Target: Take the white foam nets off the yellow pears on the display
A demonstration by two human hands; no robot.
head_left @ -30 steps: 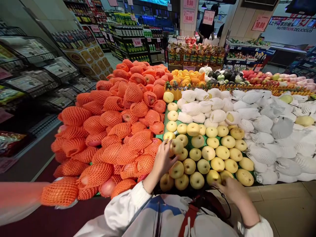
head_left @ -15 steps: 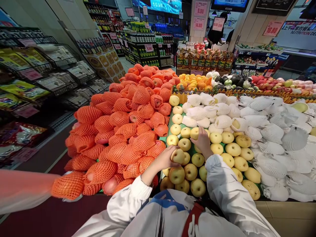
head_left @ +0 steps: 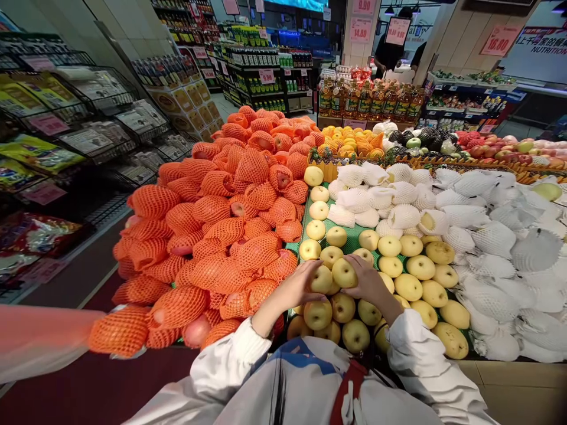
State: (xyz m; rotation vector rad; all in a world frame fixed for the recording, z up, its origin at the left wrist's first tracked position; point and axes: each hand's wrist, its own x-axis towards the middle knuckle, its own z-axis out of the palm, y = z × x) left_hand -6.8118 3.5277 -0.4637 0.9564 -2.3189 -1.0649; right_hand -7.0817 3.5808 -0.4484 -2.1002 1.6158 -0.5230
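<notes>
My left hand [head_left: 303, 284] is wrapped round a yellow pear [head_left: 321, 279] near the front left of the bare pears. My right hand [head_left: 364, 280] grips another yellow pear [head_left: 344, 273] just beside it, the two fruits close together. Several bare pears [head_left: 355, 336] lie below and around both hands on a green liner [head_left: 305, 231]. Fruits in orange foam nets [head_left: 212, 274] are heaped to the left of my left hand. Fruits in white foam nets [head_left: 473, 262] lie to the right and behind.
A wooden-coloured low fence [head_left: 328, 172] edges the display behind. Beyond it are orange fruits [head_left: 345, 140] and oil bottles [head_left: 364, 102]. Wire shelves [head_left: 95, 115] with packets stand at left. A person [head_left: 390, 54] is in the background. The display's front edge [head_left: 522, 375] is at lower right.
My right hand has come back toward my left hand with a pear from further back in it, exposing green liner there. My left hand still holds its pear. The view has tilted slightly.
</notes>
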